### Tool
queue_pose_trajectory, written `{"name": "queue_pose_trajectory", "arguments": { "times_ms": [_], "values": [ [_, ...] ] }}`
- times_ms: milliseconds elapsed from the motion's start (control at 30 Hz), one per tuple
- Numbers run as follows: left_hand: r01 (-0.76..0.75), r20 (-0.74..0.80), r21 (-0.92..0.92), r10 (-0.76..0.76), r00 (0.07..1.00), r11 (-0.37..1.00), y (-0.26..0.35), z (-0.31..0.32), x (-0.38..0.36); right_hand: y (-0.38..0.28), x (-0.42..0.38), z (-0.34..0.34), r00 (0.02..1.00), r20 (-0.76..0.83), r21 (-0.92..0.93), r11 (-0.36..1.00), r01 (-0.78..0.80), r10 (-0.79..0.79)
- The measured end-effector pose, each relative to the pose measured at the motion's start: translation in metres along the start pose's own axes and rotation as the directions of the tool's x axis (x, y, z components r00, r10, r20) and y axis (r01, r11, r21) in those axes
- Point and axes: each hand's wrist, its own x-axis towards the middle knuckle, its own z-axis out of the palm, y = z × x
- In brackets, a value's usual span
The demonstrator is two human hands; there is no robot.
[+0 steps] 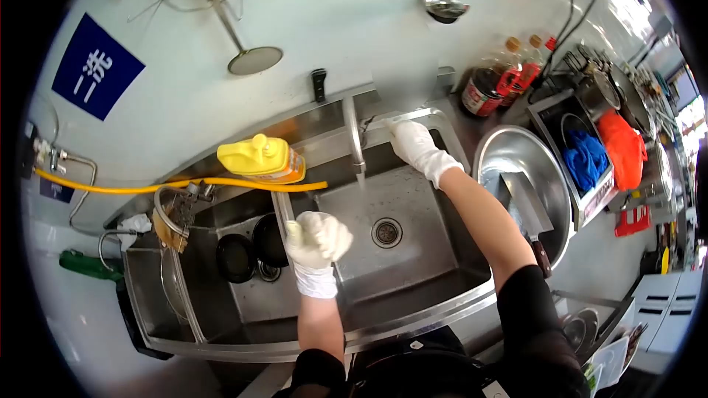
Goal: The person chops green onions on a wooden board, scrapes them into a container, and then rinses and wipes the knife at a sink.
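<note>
stainless double sink (pixel 413 302) set in a steel counter (pixel 472 136), white wall behind, seen from above your head.

- your left hand (pixel 318 239): gloved, fingers curled shut around a pale yellow-green thing, likely a sponge or cloth (pixel 293 230), over the divider between the two basins; what it is exactly you cannot tell.
- your right hand (pixel 418 146): gloved, stretched to the far rim of the right basin, fingers spread flat, grip holding nothing, just right of the tap (pixel 355 140).
- tap: long axis runs from the back rim toward you, spout over the right basin; a thin stream seems to fall toward the drain (pixel 386 232). the left hand lies nearer you and left of the spout, the right hand beside its base.
- yellow bottle (pixel 262 158): on its side on the back ledge, left of the tap.
- yellow hose (pixel 184 184): crosses below the bottle.
- two dark pans (pixel 236 256): in the left basin.
- large steel bowl (pixel 516 155) holding a cleaver (pixel 527 206): right of the sink, close to your right forearm.
</note>
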Motion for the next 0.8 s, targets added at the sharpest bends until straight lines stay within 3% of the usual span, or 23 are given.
{"name": "queue_pose_trajectory", "arguments": {
  "times_ms": [33,67,100,167,233,267,300,333,367,433,467,533,633,700,767,800],
  "values": [
    [0.019,0.06,0.011,-0.02,0.998,1.0,0.012,-0.015,-0.002,-0.001,0.017,0.01,0.994,0.089,-0.193,0.977,0.085,-0.069],
    [0.025,0.025,-0.07,-0.024,0.999,0.997,0.017,-0.035,-0.011,0.003,0.034,0.025,0.975,0.186,-0.37,0.911,0.182,-0.12],
    [0.031,-0.01,-0.15,-0.032,0.999,0.988,0.02,-0.054,-0.021,0.009,0.049,0.042,0.966,0.189,-0.437,0.866,0.242,-0.175],
    [0.101,-0.184,-0.166,-0.131,0.974,0.981,0.014,-0.086,-0.034,0.003,0.067,0.039,0.914,0.358,-0.526,0.768,0.365,-0.189],
    [0.288,-0.303,-0.316,-0.384,0.872,0.904,0.005,-0.124,-0.031,0.002,0.09,0.041,0.89,0.437,-0.535,0.759,0.371,-0.127],
    [0.344,-0.598,0.048,-0.249,0.762,0.938,-0.004,-0.119,-0.013,0.011,0.097,0.042,0.864,0.451,-0.49,0.746,0.451,-0.226],
    [0.462,-0.784,0.367,0.001,0.621,0.807,-0.015,-0.114,0.008,0.018,0.101,0.044,0.828,0.461,-0.443,0.726,0.526,-0.319],
    [0.532,-0.743,0.594,0.159,0.65,0.604,-0.027,-0.131,0.021,0.011,0.1,0.033,0.851,0.429,-0.369,0.802,0.47,-0.302],
    [0.568,-0.656,0.752,0.293,0.696,0.335,-0.038,-0.153,0.035,0.003,0.1,0.024,0.847,0.439,-0.375,0.795,0.477,-0.301],
    [0.582,-0.375,0.794,0.614,0.695,-0.174,-0.058,-0.181,0.069,-0.004,0.104,0.015,0.812,0.5,-0.394,0.755,0.524,-0.302],
    [0.581,-0.377,0.797,0.615,0.693,-0.166,-0.058,-0.194,0.081,0.0,0.108,0.02,0.806,0.483,-0.343,0.773,0.535,-0.343],
    [0.431,-0.301,0.894,0.548,0.78,-0.122,-0.062,-0.214,0.099,0.008,0.116,0.019,0.789,0.497,-0.264,0.803,0.534,-0.361],
    [0.492,-0.363,0.857,0.495,0.79,-0.157,-0.052,-0.204,0.105,0.018,0.127,0.032,0.789,0.491,-0.155,0.855,0.496,-0.368],
    [0.454,-0.313,0.875,0.52,0.794,-0.167,-0.046,-0.206,0.105,0.02,0.142,0.049,0.788,0.483,-0.184,0.836,0.518,-0.382],
    [0.492,-0.37,0.86,0.499,0.784,-0.135,-0.045,-0.205,0.108,0.037,0.155,0.065,0.671,0.49,-0.205,0.675,0.709,-0.556],
    [0.488,-0.368,0.863,0.497,0.785,-0.133,-0.045,-0.202,0.11,0.038,0.15,0.065,0.788,0.363,-0.173,0.795,0.581,-0.497]
  ]
}}
